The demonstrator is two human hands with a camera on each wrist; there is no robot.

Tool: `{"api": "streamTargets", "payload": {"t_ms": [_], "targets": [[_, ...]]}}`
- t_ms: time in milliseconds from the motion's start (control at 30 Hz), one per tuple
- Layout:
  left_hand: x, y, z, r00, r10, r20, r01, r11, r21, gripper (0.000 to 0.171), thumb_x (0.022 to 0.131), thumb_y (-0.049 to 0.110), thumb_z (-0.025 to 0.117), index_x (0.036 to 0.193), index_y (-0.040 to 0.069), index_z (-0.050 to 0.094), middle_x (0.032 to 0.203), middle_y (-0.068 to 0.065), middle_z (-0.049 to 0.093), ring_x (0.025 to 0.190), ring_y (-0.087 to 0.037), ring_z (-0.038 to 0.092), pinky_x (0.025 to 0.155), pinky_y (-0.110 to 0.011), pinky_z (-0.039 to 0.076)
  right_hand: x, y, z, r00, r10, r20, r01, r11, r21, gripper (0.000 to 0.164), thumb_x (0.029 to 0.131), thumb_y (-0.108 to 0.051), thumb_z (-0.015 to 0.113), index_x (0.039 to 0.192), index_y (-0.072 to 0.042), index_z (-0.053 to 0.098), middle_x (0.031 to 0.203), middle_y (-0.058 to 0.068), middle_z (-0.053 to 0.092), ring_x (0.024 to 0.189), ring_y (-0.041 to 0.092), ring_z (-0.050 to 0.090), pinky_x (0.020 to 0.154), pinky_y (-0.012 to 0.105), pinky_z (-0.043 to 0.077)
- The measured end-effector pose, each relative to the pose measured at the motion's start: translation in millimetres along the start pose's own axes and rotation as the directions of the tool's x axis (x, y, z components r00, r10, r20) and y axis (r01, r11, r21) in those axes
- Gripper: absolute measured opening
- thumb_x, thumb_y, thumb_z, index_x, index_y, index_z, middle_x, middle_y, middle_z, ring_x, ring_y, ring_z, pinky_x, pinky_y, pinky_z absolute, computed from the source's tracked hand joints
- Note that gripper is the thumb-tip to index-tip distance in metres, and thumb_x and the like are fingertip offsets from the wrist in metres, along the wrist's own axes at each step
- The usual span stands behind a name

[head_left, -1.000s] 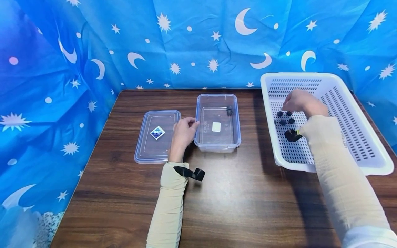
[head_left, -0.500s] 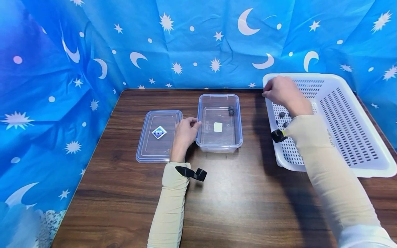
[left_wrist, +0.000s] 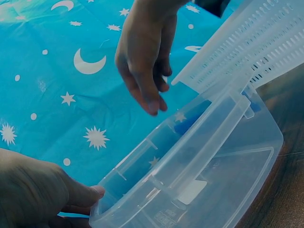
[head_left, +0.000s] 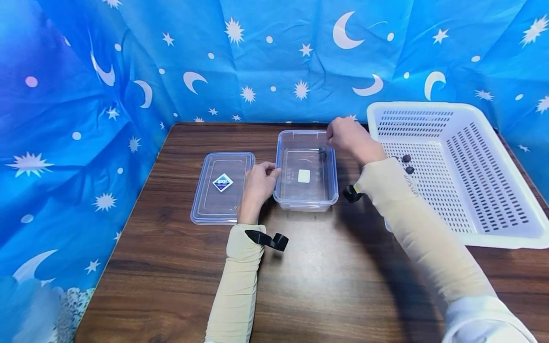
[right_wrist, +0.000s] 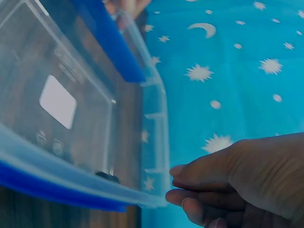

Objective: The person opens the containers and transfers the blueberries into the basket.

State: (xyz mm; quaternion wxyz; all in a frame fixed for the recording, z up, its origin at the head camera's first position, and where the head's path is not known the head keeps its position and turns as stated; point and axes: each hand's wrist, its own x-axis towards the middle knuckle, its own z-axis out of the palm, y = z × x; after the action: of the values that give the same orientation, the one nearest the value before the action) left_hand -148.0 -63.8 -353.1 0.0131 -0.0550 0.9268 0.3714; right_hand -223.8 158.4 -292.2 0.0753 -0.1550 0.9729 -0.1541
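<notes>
A clear plastic food container [head_left: 304, 197] with a blue-tinted rim stands open on the table. Dark round berries [head_left: 322, 153], like blueberries, lie in its far right corner. My left hand [head_left: 260, 183] holds the container's left rim between thumb and fingers; the left wrist view shows the thumb at the rim's corner. My right hand [head_left: 350, 136] hangs by the far right corner, fingertips drawn close together. Whether a berry sits between them is hidden. More dark berries [head_left: 409, 170] lie in the white perforated basket [head_left: 510, 190] on the right, partly behind the right sleeve.
The clear lid [head_left: 210, 205] with a blue and white label lies left of the container, partly behind the left hand. A blue star-and-moon cloth [head_left: 257, 62] hangs behind the wooden table [head_left: 317, 276]. A dark wrist-camera mount [head_left: 268, 239] sticks out from the left wrist.
My right hand has lifted from the berries in the basket, crossed its left rim and come left to the container's far right corner. My left hand stays at the container's rim.
</notes>
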Motion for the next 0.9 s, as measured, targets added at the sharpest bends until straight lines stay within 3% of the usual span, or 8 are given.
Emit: {"api": "streamTargets", "payload": {"t_ms": [67, 167, 300, 433, 900], "targets": [[-0.2, -0.1, -0.3, 1.000, 0.001, 0.003, -0.001, 1.000, -0.001, 0.027, 0.094, 0.025, 0.060, 0.114, 0.008, 0.069, 0.096, -0.006, 0.070, 0.091, -0.021, 0.061, 0.083, -0.035, 0.048, 3.7, -4.6, 7.0, 1.000, 0.011, 0.009, -0.010, 0.999, -0.037, 0.017, 0.079, -0.001, 0.048, 0.065, -0.005, 0.057, 0.068, 0.008, 0.054, 0.067, 0.026, 0.050, 0.064, 0.039, 0.043], [-0.4, 0.0, -0.8, 1.000, 0.004, 0.008, -0.004, 1.000, -0.006, 0.027, 0.094, 0.025, 0.060, 0.113, 0.008, 0.069, 0.095, -0.005, 0.069, 0.090, -0.021, 0.061, 0.083, -0.035, 0.048, 8.6, -11.0, 16.9, 0.998, 0.047, 0.032, -0.044, 0.995, -0.088, 0.019, 0.086, -0.003, 0.047, 0.071, -0.005, 0.057, 0.071, 0.010, 0.055, 0.066, 0.026, 0.053, 0.060, 0.038, 0.044], [-0.3, -0.2, -1.8, 1.000, 0.004, 0.005, -0.004, 1.000, 0.001, 0.027, 0.094, 0.025, 0.060, 0.113, 0.008, 0.069, 0.094, -0.005, 0.069, 0.089, -0.020, 0.060, 0.083, -0.035, 0.048, 15.1, -19.1, 27.8, 0.996, 0.064, 0.068, -0.051, 0.983, -0.178, 0.018, 0.092, -0.006, 0.047, 0.098, 0.000, 0.063, 0.096, 0.020, 0.065, 0.083, 0.034, 0.064, 0.071, 0.047, 0.053], [0.0, -0.5, -2.0, 1.000, 0.007, 0.001, -0.007, 1.000, 0.003, 0.027, 0.094, 0.025, 0.060, 0.114, 0.008, 0.069, 0.094, -0.006, 0.069, 0.090, -0.021, 0.061, 0.084, -0.036, 0.048, 20.3, -26.8, 35.3, 0.994, 0.061, 0.091, -0.036, 0.965, -0.259, 0.023, 0.092, -0.006, 0.048, 0.107, 0.000, 0.064, 0.106, 0.021, 0.066, 0.090, 0.036, 0.065, 0.076, 0.051, 0.054], [1.3, -1.7, -0.1, 1.000, 0.016, 0.001, -0.016, 1.000, 0.008, 0.028, 0.094, 0.025, 0.060, 0.114, 0.007, 0.068, 0.095, -0.007, 0.069, 0.090, -0.021, 0.061, 0.084, -0.036, 0.048, 26.7, -39.2, 46.4, 0.995, 0.053, 0.089, -0.009, 0.899, -0.438, 0.021, 0.092, -0.009, 0.054, 0.104, -0.004, 0.070, 0.099, 0.013, 0.071, 0.084, 0.028, 0.066, 0.071, 0.046, 0.056]]}}
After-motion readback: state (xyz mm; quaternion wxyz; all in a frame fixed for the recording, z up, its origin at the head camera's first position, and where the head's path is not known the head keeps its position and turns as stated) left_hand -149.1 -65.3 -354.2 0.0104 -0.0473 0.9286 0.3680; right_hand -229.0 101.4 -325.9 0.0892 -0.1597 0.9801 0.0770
